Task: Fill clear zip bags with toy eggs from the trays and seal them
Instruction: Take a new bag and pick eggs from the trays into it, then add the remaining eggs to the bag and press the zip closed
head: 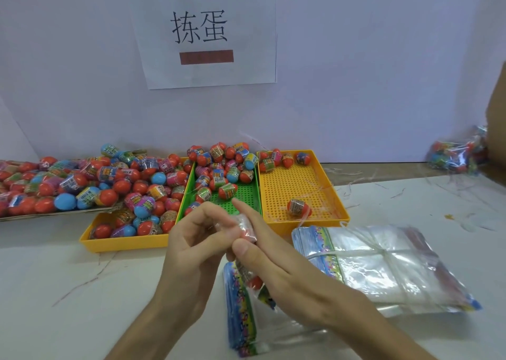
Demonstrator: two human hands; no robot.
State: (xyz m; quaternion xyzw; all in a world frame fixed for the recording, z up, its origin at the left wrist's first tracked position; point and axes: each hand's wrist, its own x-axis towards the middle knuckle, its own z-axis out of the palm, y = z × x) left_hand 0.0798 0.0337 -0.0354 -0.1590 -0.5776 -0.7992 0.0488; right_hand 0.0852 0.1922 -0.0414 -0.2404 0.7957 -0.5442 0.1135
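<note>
Left hand, right hand both pinch zip bag top. Risk: seal closes partly, toy egg slips out.

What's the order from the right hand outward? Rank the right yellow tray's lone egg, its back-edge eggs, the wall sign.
1. Lone egg, front of the right yellow tray, just beyond the right hand.
2. Back-edge eggs, at the tray's far end.
3. Wall sign, behind the trays, higher up.
</note>
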